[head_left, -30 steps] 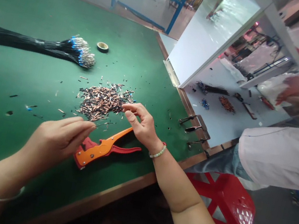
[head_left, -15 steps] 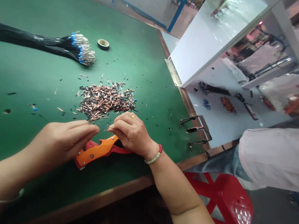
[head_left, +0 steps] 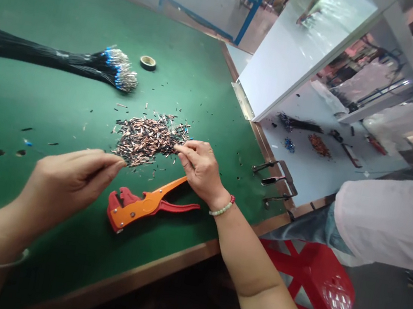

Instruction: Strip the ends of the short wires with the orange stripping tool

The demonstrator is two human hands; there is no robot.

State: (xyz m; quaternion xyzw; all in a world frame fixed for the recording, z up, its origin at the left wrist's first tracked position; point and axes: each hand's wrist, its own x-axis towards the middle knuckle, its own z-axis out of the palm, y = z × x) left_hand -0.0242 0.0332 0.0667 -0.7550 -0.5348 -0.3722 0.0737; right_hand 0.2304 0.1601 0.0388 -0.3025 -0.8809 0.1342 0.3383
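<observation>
My left hand [head_left: 75, 174] is closed in a pinch at the left of the scrap pile. A thin dark wire [head_left: 39, 152] with a blue bit at its far end runs out behind that hand. My right hand [head_left: 200, 166] is pinched at the right edge of the pile of copper and black wire scraps [head_left: 143, 138]; what its fingertips hold, if anything, is too small to make out. Below and between the hands lies an orange and red wire stripper [head_left: 141, 208], untouched on the green table.
A bundle of black wires [head_left: 74, 62] with blue and silver ends lies behind, beside a tape roll [head_left: 148, 63]. Black metal brackets [head_left: 273, 181] sit at the table's right edge. A person in a white shirt [head_left: 390, 219] is at the right, near a red stool [head_left: 327, 285].
My hands have moved apart. The right hand went up and right to the scrap pile, leaving the wire stripper more exposed. The left hand shifted slightly left.
</observation>
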